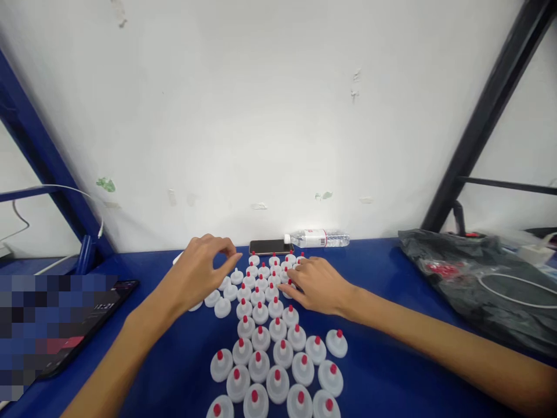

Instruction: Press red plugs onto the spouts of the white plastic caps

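Observation:
Several white plastic caps with red tips stand in rows on the blue table. My left hand hovers over the far left caps, its fingers curled into a pinch; what they hold, if anything, I cannot make out. My right hand rests palm down among the far right caps, fingertips touching a cap near the middle, fingers bent together. A few caps without red tips lie beneath my left hand.
A phone and a lying water bottle sit against the white wall. A black plastic bag lies at the right. A dark phone lies at the left. Blue and black frame posts rise at both sides.

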Demonstrator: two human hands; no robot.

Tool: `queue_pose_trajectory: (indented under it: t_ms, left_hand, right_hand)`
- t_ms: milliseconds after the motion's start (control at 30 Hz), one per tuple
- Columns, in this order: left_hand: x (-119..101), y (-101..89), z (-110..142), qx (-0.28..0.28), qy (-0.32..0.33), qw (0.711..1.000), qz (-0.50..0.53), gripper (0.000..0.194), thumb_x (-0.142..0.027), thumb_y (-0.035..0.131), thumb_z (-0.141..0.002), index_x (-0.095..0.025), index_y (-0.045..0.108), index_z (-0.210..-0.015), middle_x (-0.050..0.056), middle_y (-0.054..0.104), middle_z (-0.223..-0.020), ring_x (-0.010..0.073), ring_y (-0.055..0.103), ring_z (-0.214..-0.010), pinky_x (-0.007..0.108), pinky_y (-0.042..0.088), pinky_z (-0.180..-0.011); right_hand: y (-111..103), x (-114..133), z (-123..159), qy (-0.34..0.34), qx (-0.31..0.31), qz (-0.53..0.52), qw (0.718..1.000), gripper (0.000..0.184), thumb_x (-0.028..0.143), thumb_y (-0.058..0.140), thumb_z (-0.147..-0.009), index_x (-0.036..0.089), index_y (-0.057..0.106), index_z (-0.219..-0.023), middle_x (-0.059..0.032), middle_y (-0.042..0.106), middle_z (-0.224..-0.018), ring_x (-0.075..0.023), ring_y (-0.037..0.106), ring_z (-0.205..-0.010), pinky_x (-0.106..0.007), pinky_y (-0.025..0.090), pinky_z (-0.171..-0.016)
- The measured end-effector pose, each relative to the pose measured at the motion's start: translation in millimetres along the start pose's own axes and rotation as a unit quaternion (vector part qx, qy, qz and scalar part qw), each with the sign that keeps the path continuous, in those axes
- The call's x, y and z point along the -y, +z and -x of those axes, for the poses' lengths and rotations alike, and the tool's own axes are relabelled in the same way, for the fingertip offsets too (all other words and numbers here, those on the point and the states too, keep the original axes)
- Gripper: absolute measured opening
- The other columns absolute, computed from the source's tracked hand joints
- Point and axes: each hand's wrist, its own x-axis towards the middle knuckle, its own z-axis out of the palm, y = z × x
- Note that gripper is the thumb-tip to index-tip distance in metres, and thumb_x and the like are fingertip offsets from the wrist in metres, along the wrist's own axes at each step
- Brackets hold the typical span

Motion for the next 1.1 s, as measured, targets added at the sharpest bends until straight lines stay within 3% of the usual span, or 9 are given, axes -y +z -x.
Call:
queue_pose_trajectory:
  t_ms: [133, 200, 300, 433, 533, 700, 867, 967, 1100]
  left_hand:
    - [-25.1, 3.7, 24.3, -0.047, 0.019, 0.998, 0.029, 0.025, -0.041, 0.048, -0.1, -0.025, 0.064, -0.092, 0.002, 0.07, -0.096, 0.0218, 0.062, -0.096, 0.039, 0.046, -0.09]
    - [-36.4, 9.2, 40.3, -0.046, 0.018, 0.998, 0.038, 0.021, -0.042, 0.054, -0.098, -0.027, 0.065, -0.108, 0.002, 0.07, -0.111, 0.0231, 0.062, -0.106, 0.039, 0.05, -0.091]
    - [-51.6, 18.9, 60.2, -0.058, 0.01, 0.997, 0.058, 0.051, -0.048, 0.07, -0.089, -0.032, 0.056, -0.135, 0.003, 0.066, -0.131, 0.0264, 0.062, -0.117, 0.041, 0.054, -0.09]
    - [-66.3, 23.6, 75.0, -0.107, 0.038, 0.988, 0.105, 0.014, -0.031, 0.062, -0.095, -0.03, 0.066, -0.108, -0.003, 0.074, -0.087, 0.0172, 0.069, -0.076, 0.03, 0.055, -0.067]
    - [-72.8, 19.3, 83.3, -0.14, 0.076, 0.985, 0.072, 0.005, -0.022, 0.058, -0.091, -0.026, 0.062, -0.091, -0.001, 0.07, -0.077, 0.0177, 0.068, -0.066, 0.029, 0.052, -0.055]
    - [-81.4, 19.0, 95.2, -0.052, 0.044, 0.993, 0.094, 0.022, -0.023, 0.055, -0.089, -0.03, 0.058, -0.109, 0.002, 0.077, -0.096, 0.0195, 0.075, -0.075, 0.03, 0.056, -0.059]
    - [-88.4, 37.2, 93.3, -0.056, 0.037, 0.992, 0.104, 0.019, -0.025, 0.055, -0.084, -0.029, 0.055, -0.103, 0.0, 0.078, -0.085, 0.0202, 0.075, -0.065, 0.031, 0.051, -0.05]
    - [-91.8, 35.7, 86.7, -0.06, 0.061, 0.986, 0.145, 0.009, -0.025, 0.047, -0.086, -0.028, 0.055, -0.084, -0.004, 0.071, -0.063, 0.016, 0.066, -0.046, 0.029, 0.041, -0.041]
    - [-85.3, 18.3, 92.2, 0.061, 0.038, 0.969, 0.235, 0.019, -0.037, 0.049, -0.09, -0.027, 0.06, -0.079, -0.005, 0.069, -0.063, 0.0132, 0.064, -0.054, 0.021, 0.047, -0.048]
  right_hand:
    - [-4.8, 6.5, -11.2, 0.008, -0.013, -0.029, 0.999, 0.033, 0.026, 0.053, -0.098, 0.016, 0.058, -0.066, -0.0064, 0.067, -0.063, -0.0154, 0.055, -0.055, -0.031, 0.022, -0.054]
    - [-18.3, 14.0, -10.8, 0.015, -0.027, -0.051, 0.998, 0.035, 0.025, 0.048, -0.1, 0.017, 0.052, -0.065, -0.0014, 0.062, -0.059, -0.0112, 0.047, -0.051, -0.03, 0.021, -0.053]
    - [-46.0, 34.1, -6.0, 0.011, -0.063, -0.126, 0.99, 0.038, 0.027, 0.039, -0.104, 0.019, 0.043, -0.068, 0.0044, 0.052, -0.057, -0.0079, 0.04, -0.05, -0.026, 0.026, -0.054]
    - [-73.3, 62.2, 2.9, -0.051, -0.13, -0.285, 0.948, 0.03, 0.025, 0.047, -0.097, 0.021, 0.035, -0.07, 0.0065, 0.042, -0.059, -0.0075, 0.032, -0.051, -0.025, 0.024, -0.052]
    - [-81.3, 72.2, 9.0, -0.074, -0.106, -0.282, 0.951, 0.033, 0.025, 0.05, -0.094, 0.02, 0.033, -0.066, 0.0073, 0.035, -0.056, -0.0075, 0.025, -0.049, -0.027, 0.019, -0.05]
    - [-85.2, 77.1, 20.2, -0.068, -0.045, -0.321, 0.944, 0.034, 0.023, 0.046, -0.096, 0.02, 0.035, -0.065, 0.0066, 0.04, -0.056, -0.0071, 0.03, -0.049, -0.026, 0.023, -0.051]
    - [-91.0, 73.4, 27.6, -0.039, -0.011, -0.339, 0.94, 0.028, 0.015, 0.049, -0.09, 0.019, 0.038, -0.064, 0.0054, 0.046, -0.058, -0.0077, 0.035, -0.051, -0.026, 0.026, -0.053]
    - [-96.6, 70.2, 29.9, -0.049, 0.05, -0.404, 0.912, 0.03, 0.013, 0.044, -0.095, 0.019, 0.045, -0.065, 0.0054, 0.047, -0.057, -0.0075, 0.04, -0.05, -0.023, 0.03, -0.051]
    - [-97.6, 74.0, 36.0, -0.068, 0.085, -0.489, 0.866, 0.033, 0.02, 0.04, -0.102, 0.019, 0.054, -0.072, 0.0032, 0.057, -0.063, -0.0083, 0.048, -0.054, -0.021, 0.036, -0.051]
